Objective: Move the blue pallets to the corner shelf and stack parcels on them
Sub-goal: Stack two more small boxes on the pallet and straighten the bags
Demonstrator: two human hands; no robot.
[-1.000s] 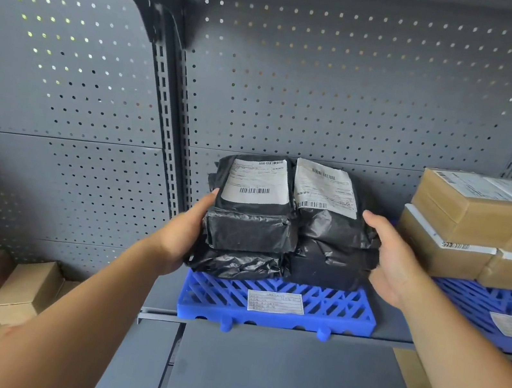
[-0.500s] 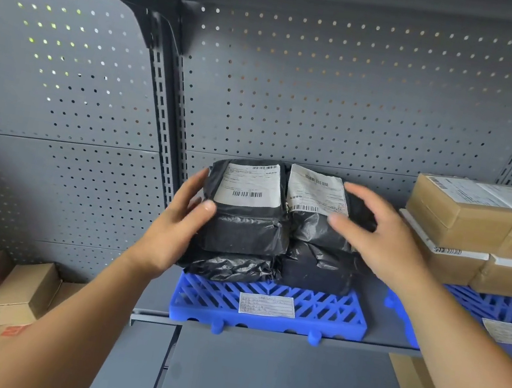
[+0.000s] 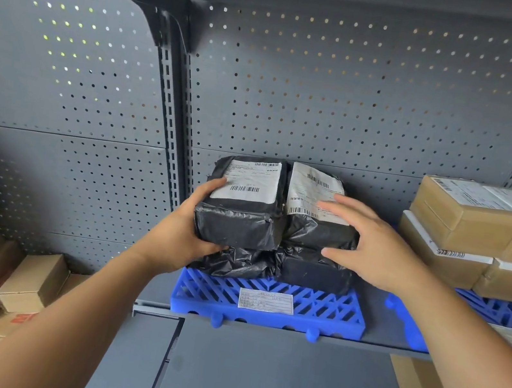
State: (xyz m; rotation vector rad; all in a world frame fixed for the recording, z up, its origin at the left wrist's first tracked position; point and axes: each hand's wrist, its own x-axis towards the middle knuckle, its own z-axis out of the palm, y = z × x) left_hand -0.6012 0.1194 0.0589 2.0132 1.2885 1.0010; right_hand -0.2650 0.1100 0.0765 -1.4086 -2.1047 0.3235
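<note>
A blue pallet [image 3: 204,292] lies on the grey shelf [image 3: 391,347] and carries two layers of black-wrapped parcels. My left hand [image 3: 182,232] grips the upper left parcel [image 3: 239,226], fingers on its top left edge and thumb beneath its front corner. My right hand [image 3: 375,244] rests on the upper right parcel [image 3: 312,232], spread fingers lying on its white label and thumb against its front. Two lower parcels [image 3: 312,274] sit under them, partly hidden. A second blue pallet [image 3: 506,312] is on the right.
Brown cardboard boxes [image 3: 466,222] are stacked on the right pallet, close to my right wrist. More cardboard boxes [image 3: 30,281] are piled at the lower left. Perforated grey panels [image 3: 330,104] back the shelf, and a lower shelf [image 3: 283,384] juts out below.
My right hand left the stack's right side and came up onto the upper right parcel's label. My left hand shifted from the stack's left side to grip the upper left parcel.
</note>
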